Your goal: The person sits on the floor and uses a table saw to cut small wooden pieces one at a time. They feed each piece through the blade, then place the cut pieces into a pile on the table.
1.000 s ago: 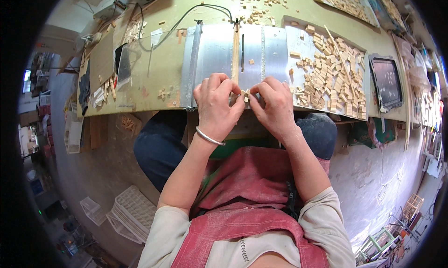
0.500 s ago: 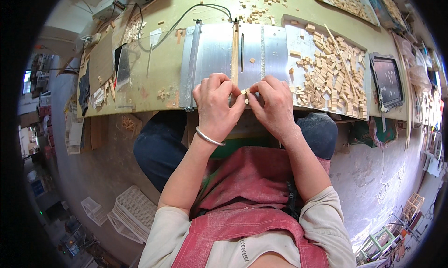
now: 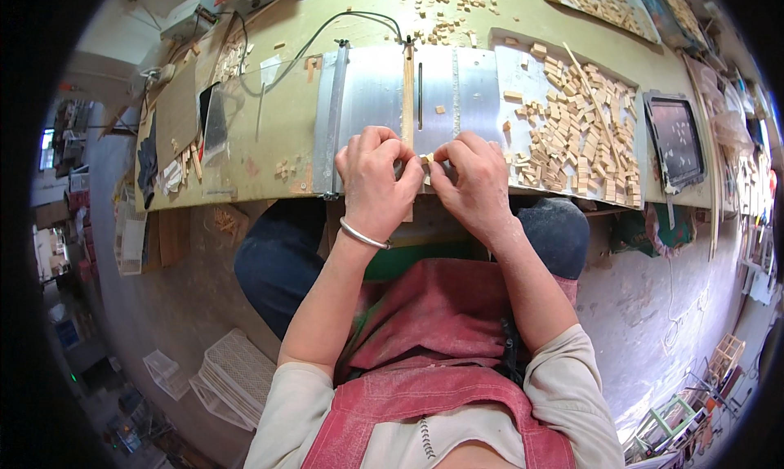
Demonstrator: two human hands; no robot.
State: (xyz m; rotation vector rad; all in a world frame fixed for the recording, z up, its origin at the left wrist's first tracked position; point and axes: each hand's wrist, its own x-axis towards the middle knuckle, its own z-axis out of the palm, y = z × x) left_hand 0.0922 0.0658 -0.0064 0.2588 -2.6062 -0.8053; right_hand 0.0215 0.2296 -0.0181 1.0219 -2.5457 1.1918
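Observation:
At the near edge of a silvery metal work plate (image 3: pixel 371 89), my two hands come together. My left hand (image 3: pixel 376 171), with a bangle on the wrist, is closed, thumb and forefinger pinched at a small wooden block (image 3: pixel 426 158). From the other side, the curled fingertips of my right hand (image 3: pixel 474 179) meet the same spot; its grip is partly hidden. A narrow wooden strip (image 3: pixel 408 101) lies along the plate beside a dark slot (image 3: pixel 420 97) and runs beneath my left hand. One loose block (image 3: pixel 439 109) lies right of the slot.
On the right, a shallow board (image 3: pixel 514 60) bears a heap of wooden blocks (image 3: pixel 584 146) and a thin stick. Farther right leans a black-framed tablet (image 3: pixel 676 138). A metal rail (image 3: pixel 333 118) borders the plate's left side. A black cable (image 3: pixel 314 40) crosses behind.
Both hands stay at the plate's near edge, with slight finger shifts. A pale block that showed below the fingertips is out of sight. The wooden strip's near end now shows below my left hand.

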